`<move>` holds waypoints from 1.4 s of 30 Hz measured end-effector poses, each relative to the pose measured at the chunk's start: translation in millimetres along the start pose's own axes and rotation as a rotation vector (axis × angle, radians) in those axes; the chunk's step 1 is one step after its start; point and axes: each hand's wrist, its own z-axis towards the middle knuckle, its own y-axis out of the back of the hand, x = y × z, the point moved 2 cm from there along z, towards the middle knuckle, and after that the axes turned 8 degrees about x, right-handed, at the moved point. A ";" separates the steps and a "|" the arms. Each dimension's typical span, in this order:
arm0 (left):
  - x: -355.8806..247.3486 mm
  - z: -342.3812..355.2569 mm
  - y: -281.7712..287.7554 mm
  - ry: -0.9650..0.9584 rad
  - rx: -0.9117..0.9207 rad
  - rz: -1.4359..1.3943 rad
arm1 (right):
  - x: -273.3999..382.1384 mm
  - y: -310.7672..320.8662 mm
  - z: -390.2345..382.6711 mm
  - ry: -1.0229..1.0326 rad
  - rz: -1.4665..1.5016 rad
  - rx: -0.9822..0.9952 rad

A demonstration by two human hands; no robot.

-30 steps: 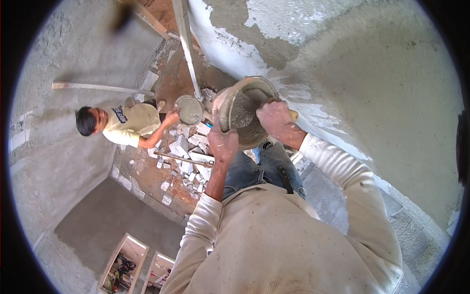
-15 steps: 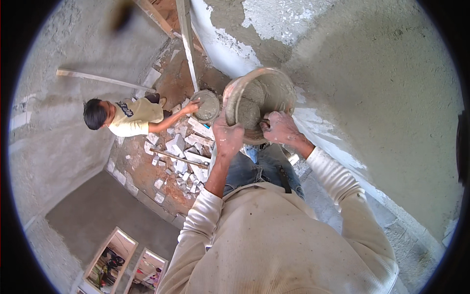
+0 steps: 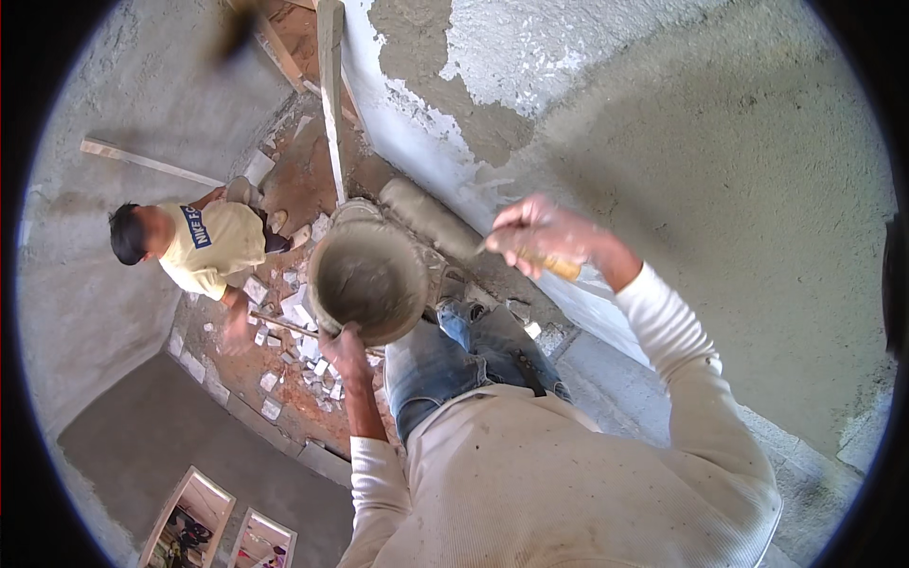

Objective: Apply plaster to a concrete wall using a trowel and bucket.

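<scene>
A round, mortar-coated basin [image 3: 414,270] hangs in front of my legs, its inside smeared with wet grey mortar [image 3: 365,289]. My left hand [image 3: 347,358] is closed on its near rim. My right hand [image 3: 544,235], off to the right near the wall, is wrapped round a trowel with a yellowish wooden handle [image 3: 559,266]. Its blade is seen nearly edge-on, so its shape is hard to make out. At the left stands a co-worker [image 3: 213,241] in a pale yellow shirt, one hand blurred and a grey pan [image 3: 243,191] by the other arm.
Broken white block pieces [image 3: 303,317] litter the reddish floor. Beyond the basin lies a grey cylinder [image 3: 431,216] along the wall's foot, near an upright wooden post [image 3: 331,114]. A partly plastered wall [image 3: 720,180] rises on my right. Another timber [image 3: 151,161] leans at the left.
The basin has moved left and tipped level, with only my left hand on it. My right hand has swung right with the trowel. The co-worker's hand and pan have drawn back from the basin.
</scene>
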 end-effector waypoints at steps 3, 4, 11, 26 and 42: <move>2.1 7.1 27.8 0.038 -0.061 -0.004 | -6.6 73.4 9.7 -0.023 0.076 -0.407; 3.3 6.2 43.3 0.046 -0.054 0.003 | -13.8 92.3 2.6 -0.002 0.058 -0.634; -13.8 9.2 76.9 0.030 -0.151 -0.058 | 77.9 51.0 -106.0 0.498 -0.169 -0.790; -121.2 51.2 -74.7 -0.106 0.576 0.452 | 9.7 -114.6 103.9 0.000 -1.244 -0.619; -166.8 47.0 -167.1 -0.272 0.944 0.529 | 3.6 -67.2 60.4 -0.125 -0.955 -0.749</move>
